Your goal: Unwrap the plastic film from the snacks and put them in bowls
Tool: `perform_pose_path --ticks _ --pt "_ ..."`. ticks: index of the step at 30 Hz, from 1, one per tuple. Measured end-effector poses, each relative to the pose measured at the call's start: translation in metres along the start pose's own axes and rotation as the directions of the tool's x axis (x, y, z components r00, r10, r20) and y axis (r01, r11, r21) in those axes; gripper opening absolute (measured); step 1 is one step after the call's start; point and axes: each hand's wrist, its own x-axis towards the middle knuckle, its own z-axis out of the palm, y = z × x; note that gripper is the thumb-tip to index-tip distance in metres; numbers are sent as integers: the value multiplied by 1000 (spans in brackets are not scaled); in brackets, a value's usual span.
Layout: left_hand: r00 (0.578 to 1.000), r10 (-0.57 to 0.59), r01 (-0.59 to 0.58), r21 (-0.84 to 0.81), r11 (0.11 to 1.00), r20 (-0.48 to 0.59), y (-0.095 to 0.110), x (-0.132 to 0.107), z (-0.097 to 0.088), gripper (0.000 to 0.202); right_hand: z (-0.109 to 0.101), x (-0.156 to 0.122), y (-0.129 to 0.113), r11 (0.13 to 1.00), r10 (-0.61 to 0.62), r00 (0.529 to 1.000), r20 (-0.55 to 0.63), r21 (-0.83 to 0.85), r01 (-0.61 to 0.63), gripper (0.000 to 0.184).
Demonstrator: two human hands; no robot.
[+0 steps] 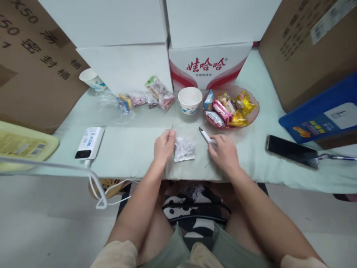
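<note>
My left hand [164,146] pinches the left edge of a small clear plastic packet [184,149] that lies on the pale green table cover [134,149]. My right hand [224,152] is closed round a small white utility knife [205,136], whose tip points up and left, just right of the packet. Behind the packet stands a white paper bowl [190,99]. To the bowl's right, a pink glass dish [251,115] holds several wrapped snacks [225,108].
Loose snack bags [156,95] and a paper cup [92,79] lie at the back left. A white power bank [89,142] with a cable sits left, a phone [291,150] right. Cardboard and white boxes wall the back; a blue box [323,115] stands at right.
</note>
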Motion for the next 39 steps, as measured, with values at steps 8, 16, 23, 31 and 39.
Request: perform_pose_path --ticks 8,16,23,31,39 --pt "977 -206 193 -193 962 -49 -10 4 -18 36 11 -2 -42 964 -222 965 136 181 196 44" --pt "980 -176 187 -122 975 95 -8 -20 -19 35 15 -18 -58 842 -524 832 181 261 473 24" --pt "963 -38 11 103 995 265 -2 -23 -14 57 -1 -59 -77 599 -800 546 248 354 718 13" --pt "941 -109 111 11 994 320 0 -12 -14 28 16 -163 -160 284 -957 269 107 536 795 11" --pt "999 -2 2 -4 1000 36 -27 -17 -13 25 84 -177 -220 548 -741 257 621 337 766 11"
